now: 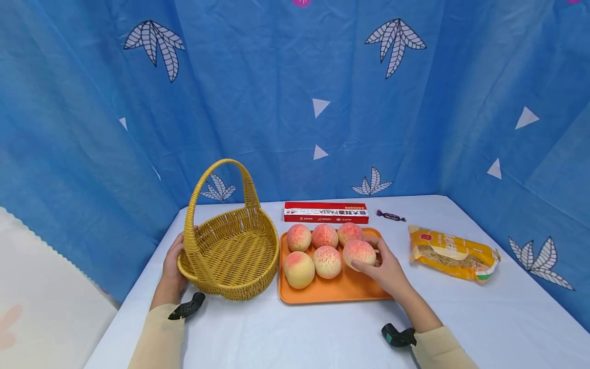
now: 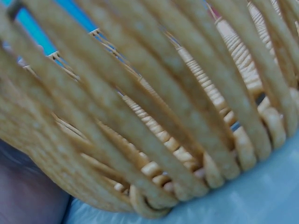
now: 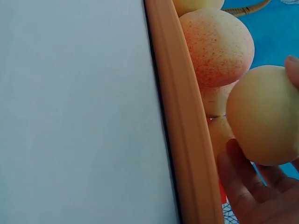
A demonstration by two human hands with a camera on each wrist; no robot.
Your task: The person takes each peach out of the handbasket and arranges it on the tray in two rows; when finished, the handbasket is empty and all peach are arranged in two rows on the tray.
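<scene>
My right hand [image 1: 384,266] grips a pink-and-cream peach [image 1: 359,254] between thumb and fingers, above the right part of an orange tray [image 1: 341,294]. The right wrist view shows the same held peach [image 3: 264,114] close up, with fingers [image 3: 238,182] beneath it. Several other peaches [image 1: 299,270] lie on the tray in two rows. At the left, my left hand [image 1: 173,264] holds the side of a yellow woven basket [image 1: 230,256] with a tall arched handle. Bare weave shows inside the basket. Its slats [image 2: 187,107] fill the left wrist view, hiding most of that hand.
Behind the tray lies a red-and-white pasta box [image 1: 326,212]. A small purple wrapped candy [image 1: 391,216] sits to its right. Farther right is a yellow bag of food [image 1: 454,253]. A blue curtain [image 1: 295,102] encloses the white table [image 1: 276,338] at the back and sides.
</scene>
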